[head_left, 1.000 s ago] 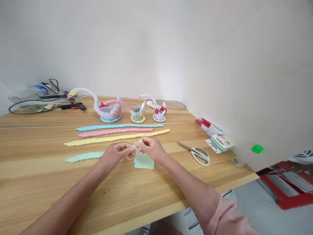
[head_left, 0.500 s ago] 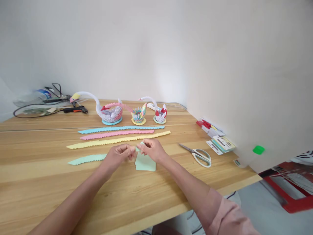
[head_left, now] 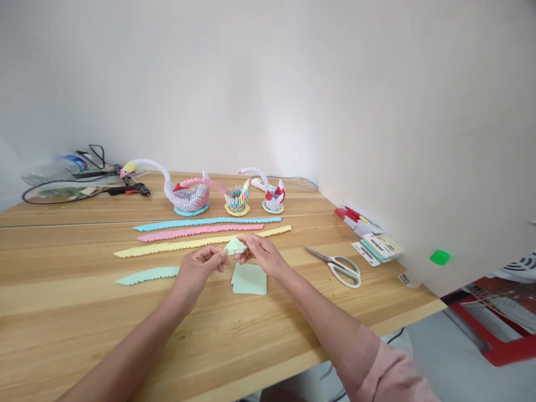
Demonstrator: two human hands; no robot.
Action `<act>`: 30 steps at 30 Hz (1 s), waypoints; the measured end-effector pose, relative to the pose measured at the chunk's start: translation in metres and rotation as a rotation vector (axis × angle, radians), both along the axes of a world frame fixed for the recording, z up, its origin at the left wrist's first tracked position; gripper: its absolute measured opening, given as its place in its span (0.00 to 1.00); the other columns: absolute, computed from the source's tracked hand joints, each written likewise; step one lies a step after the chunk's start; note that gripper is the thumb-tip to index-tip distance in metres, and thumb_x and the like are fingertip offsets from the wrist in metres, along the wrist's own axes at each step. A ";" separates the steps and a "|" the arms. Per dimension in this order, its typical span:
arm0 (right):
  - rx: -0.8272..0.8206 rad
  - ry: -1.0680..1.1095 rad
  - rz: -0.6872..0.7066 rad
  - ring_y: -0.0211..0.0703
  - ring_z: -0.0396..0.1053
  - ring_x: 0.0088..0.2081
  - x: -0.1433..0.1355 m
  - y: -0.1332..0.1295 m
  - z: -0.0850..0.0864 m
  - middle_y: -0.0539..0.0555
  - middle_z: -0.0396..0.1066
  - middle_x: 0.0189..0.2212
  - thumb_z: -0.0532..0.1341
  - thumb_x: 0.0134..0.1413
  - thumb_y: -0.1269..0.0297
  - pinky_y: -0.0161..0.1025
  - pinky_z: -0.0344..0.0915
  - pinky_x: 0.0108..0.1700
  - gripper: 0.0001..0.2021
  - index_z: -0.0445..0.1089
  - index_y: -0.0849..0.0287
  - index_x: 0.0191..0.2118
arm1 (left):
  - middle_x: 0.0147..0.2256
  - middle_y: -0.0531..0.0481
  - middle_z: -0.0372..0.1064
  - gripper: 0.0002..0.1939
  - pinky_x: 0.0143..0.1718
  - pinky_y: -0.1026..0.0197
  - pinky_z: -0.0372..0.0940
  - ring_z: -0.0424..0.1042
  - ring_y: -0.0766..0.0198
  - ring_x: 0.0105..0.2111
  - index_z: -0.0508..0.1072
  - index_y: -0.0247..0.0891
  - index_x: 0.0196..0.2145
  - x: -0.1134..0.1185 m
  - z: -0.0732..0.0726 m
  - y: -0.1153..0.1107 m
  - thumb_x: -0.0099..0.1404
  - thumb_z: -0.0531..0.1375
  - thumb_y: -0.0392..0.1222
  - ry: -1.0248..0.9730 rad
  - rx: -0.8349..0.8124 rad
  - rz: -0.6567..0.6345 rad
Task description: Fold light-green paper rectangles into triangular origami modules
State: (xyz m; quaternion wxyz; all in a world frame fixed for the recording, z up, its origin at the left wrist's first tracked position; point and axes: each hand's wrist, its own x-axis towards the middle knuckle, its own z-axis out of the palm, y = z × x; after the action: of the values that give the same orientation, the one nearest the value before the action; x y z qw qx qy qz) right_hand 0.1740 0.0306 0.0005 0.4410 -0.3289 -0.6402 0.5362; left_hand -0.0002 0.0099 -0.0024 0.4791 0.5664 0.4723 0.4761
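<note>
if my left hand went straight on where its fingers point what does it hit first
Most likely your right hand, just past the folded green paper that your left hand pinches; depth is hard to judge from this one view.

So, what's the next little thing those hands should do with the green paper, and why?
Probably pinch the folds of the small green paper flatter: it is folded to a peak, its lower edge looks uneven, and the left hand and right hand hold it from opposite sides.
</note>
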 end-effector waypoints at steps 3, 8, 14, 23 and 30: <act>-0.022 -0.014 -0.045 0.35 0.68 0.29 0.002 0.001 0.002 0.53 0.71 0.30 0.57 0.52 0.52 0.37 0.66 0.37 0.18 0.69 0.61 0.41 | 0.22 0.54 0.66 0.14 0.31 0.63 0.56 0.61 0.67 0.24 0.70 0.37 0.22 -0.001 0.001 0.001 0.56 0.59 0.50 -0.004 0.001 0.032; -0.021 -0.049 -0.122 0.35 0.69 0.29 0.000 0.002 0.001 0.50 0.70 0.27 0.61 0.46 0.60 0.37 0.67 0.36 0.11 0.69 0.60 0.36 | 0.22 0.52 0.67 0.15 0.31 0.62 0.57 0.63 0.65 0.25 0.71 0.37 0.23 -0.003 0.004 0.002 0.55 0.60 0.52 0.070 -0.045 -0.020; 0.048 -0.102 -0.069 0.36 0.70 0.28 -0.005 -0.004 0.000 0.45 0.67 0.22 0.60 0.47 0.67 0.35 0.66 0.33 0.15 0.62 0.58 0.43 | 0.24 0.51 0.68 0.14 0.32 0.62 0.59 0.64 0.64 0.26 0.73 0.37 0.27 -0.004 0.009 0.001 0.54 0.60 0.52 0.000 -0.063 -0.101; 0.596 -0.430 -0.111 0.40 0.70 0.40 0.007 -0.003 0.002 0.55 0.72 0.37 0.52 0.59 0.64 0.38 0.64 0.42 0.09 0.66 0.57 0.43 | 0.22 0.51 0.67 0.12 0.28 0.63 0.58 0.63 0.66 0.23 0.71 0.36 0.23 -0.009 0.004 0.005 0.55 0.61 0.48 -0.158 -0.131 -0.134; 0.746 -0.525 -0.111 0.43 0.68 0.38 0.008 0.000 -0.004 0.56 0.72 0.34 0.53 0.59 0.61 0.40 0.62 0.42 0.10 0.70 0.56 0.38 | 0.22 0.51 0.66 0.11 0.28 0.63 0.59 0.64 0.65 0.24 0.72 0.36 0.23 -0.005 0.006 0.001 0.55 0.61 0.47 -0.151 -0.121 -0.215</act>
State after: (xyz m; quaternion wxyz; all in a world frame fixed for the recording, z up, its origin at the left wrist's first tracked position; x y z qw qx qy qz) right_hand 0.1824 0.0311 -0.0034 0.3803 -0.3062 -0.8609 0.1430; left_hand -0.0057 0.0111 0.0035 0.5946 0.5465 0.3994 0.4340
